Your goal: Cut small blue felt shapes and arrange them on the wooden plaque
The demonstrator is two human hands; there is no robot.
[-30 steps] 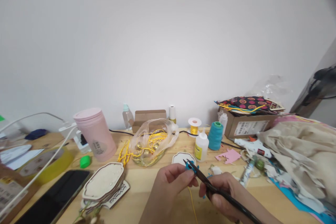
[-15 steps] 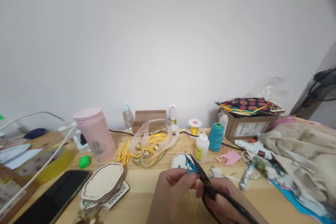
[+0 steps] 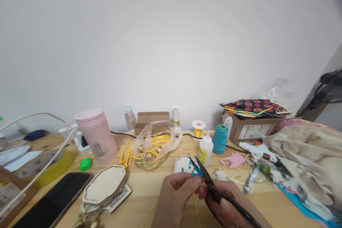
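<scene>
Between the thumb and fingers of my left hand (image 3: 179, 193) is a small cut-out piece of blue fabric (image 3: 197, 171). My right hand (image 3: 230, 199) grips a pair of black scissors (image 3: 213, 189), with the blades parted and pointing up and left at the blue piece. Behind the fingers lies a white plaque with a scalloped edge (image 3: 180, 162), with small blue bits over it. Yellow cord (image 3: 196, 209) hangs or lies below my hands; its upper end is hidden.
A glue bottle (image 3: 205, 150) and a teal thread cone (image 3: 219, 139) stand just behind my hands. Pink scraps (image 3: 233, 160) and a glue gun (image 3: 258, 150) lie to the right. On the left are stacked plaques (image 3: 104, 184), a phone (image 3: 53, 201) and a pink cup (image 3: 96, 137).
The scissor blades have opened wider and shifted slightly right. The blue piece has turned a little in my left fingers. Other things stay where they were.
</scene>
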